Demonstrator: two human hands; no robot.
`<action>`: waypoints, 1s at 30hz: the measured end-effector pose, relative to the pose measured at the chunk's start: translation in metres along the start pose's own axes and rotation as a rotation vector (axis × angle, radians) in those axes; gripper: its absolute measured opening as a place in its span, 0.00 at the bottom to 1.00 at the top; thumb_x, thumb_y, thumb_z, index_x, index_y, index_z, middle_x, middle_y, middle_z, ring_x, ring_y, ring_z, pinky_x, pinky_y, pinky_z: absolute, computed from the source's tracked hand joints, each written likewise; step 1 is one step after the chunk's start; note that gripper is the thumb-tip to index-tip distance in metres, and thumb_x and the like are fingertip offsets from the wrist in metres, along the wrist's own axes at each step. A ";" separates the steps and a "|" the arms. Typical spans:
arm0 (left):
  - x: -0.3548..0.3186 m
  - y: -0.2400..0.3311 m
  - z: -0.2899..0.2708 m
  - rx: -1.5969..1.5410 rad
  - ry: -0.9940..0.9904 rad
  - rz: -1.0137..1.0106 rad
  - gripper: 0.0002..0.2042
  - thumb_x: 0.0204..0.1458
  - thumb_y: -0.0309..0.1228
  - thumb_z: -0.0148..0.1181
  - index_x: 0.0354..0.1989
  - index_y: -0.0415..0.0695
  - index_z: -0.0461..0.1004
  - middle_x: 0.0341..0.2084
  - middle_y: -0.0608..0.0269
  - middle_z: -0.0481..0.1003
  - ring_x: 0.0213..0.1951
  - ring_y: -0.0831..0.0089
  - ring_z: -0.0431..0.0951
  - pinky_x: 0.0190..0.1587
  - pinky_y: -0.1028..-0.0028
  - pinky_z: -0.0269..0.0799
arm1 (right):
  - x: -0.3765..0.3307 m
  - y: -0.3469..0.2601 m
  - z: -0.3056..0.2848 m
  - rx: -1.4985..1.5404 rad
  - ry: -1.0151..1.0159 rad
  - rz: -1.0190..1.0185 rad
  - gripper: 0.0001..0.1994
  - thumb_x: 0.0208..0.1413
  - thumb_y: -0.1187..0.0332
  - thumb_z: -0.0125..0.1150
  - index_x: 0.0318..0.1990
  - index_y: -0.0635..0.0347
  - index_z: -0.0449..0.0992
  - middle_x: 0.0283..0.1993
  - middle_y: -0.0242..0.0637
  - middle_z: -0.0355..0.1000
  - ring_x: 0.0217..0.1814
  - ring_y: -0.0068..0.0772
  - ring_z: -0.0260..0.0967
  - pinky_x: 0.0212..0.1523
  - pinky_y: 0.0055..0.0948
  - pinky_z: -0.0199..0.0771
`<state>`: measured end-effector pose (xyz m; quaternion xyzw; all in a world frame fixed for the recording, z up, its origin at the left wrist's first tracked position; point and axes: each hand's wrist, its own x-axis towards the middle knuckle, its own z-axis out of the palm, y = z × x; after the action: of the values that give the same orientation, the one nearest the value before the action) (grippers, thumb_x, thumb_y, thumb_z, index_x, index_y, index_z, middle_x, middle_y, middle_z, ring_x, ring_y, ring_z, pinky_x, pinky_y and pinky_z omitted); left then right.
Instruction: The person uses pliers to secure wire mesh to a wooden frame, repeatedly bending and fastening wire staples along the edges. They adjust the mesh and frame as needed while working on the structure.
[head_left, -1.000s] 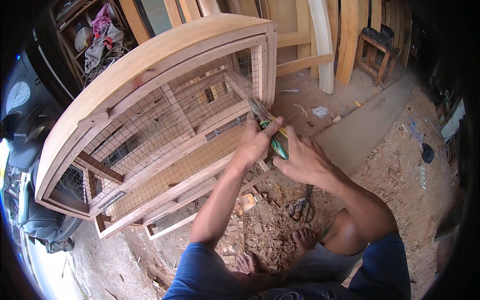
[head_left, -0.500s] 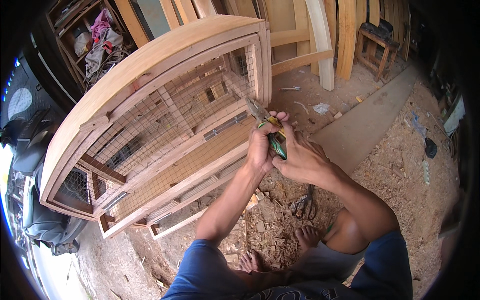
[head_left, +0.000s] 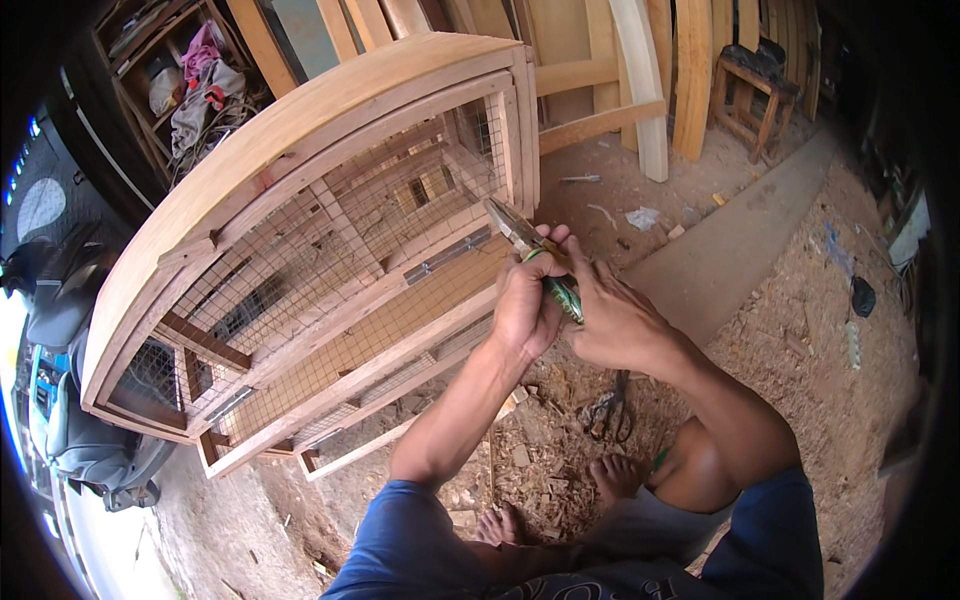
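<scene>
A pair of pliers (head_left: 513, 229) with metal jaws and green handles points up and to the left in front of me. My left hand (head_left: 528, 302) is closed around the handles, its thumb lying near the jaws. From the other side my right hand (head_left: 622, 312) grips the same pliers, fingers curled over the handles. Whether a small piece sits under my fingers is hidden. Just beyond the jaws stands a wooden cage (head_left: 330, 75) with a curved top and wire mesh (head_left: 300, 250). A metal hinge (head_left: 448, 256) lies along its frame, close to my left hand.
Scissors (head_left: 607, 412) lie on the floor among wood chips near my feet. Boards (head_left: 693, 80) lean at the back beside a small wooden stool (head_left: 750, 105). A long flat plank (head_left: 730, 245) rests on the ground at right. A motorbike (head_left: 95, 430) stands at far left.
The pliers have turned a little, and their handle ends have shifted slightly right. My right fingers have moved over the handles, covering the yellow part seen before. The cage has hardly moved.
</scene>
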<state>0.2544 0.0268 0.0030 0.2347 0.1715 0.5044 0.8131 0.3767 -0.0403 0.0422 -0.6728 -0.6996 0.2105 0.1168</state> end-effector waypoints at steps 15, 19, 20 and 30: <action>-0.015 0.031 0.008 0.413 0.019 -0.105 0.17 0.59 0.30 0.56 0.54 0.44 0.58 0.39 0.58 0.72 0.38 0.66 0.75 0.33 0.65 0.68 | 0.025 0.025 -0.018 1.237 -0.463 -0.130 0.27 0.51 0.72 0.51 0.62 0.65 0.65 0.53 0.42 0.71 0.53 0.36 0.71 0.55 0.40 0.72; -0.018 0.037 0.010 0.470 -0.013 -0.111 0.17 0.60 0.31 0.55 0.54 0.45 0.58 0.38 0.58 0.73 0.37 0.66 0.76 0.27 0.68 0.68 | 0.029 0.024 -0.021 1.293 -0.514 -0.158 0.25 0.53 0.71 0.51 0.60 0.65 0.65 0.52 0.42 0.71 0.50 0.36 0.72 0.51 0.39 0.74; -0.018 0.038 0.010 0.471 -0.020 -0.113 0.17 0.60 0.32 0.55 0.54 0.46 0.58 0.38 0.58 0.73 0.37 0.66 0.76 0.26 0.68 0.68 | 0.029 0.024 -0.022 1.299 -0.527 -0.170 0.23 0.54 0.70 0.52 0.58 0.65 0.67 0.52 0.39 0.71 0.49 0.34 0.72 0.48 0.37 0.76; -0.019 0.039 0.011 0.421 -0.014 -0.057 0.14 0.60 0.34 0.54 0.51 0.45 0.63 0.38 0.60 0.72 0.37 0.69 0.76 0.23 0.68 0.71 | 0.028 0.008 -0.030 1.281 -0.500 -0.109 0.18 0.57 0.68 0.52 0.54 0.62 0.69 0.46 0.36 0.71 0.42 0.30 0.73 0.36 0.37 0.77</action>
<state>0.2228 0.0228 0.0348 0.3978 0.2742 0.4326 0.7612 0.3955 -0.0084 0.0617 -0.3662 -0.4759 0.7251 0.3371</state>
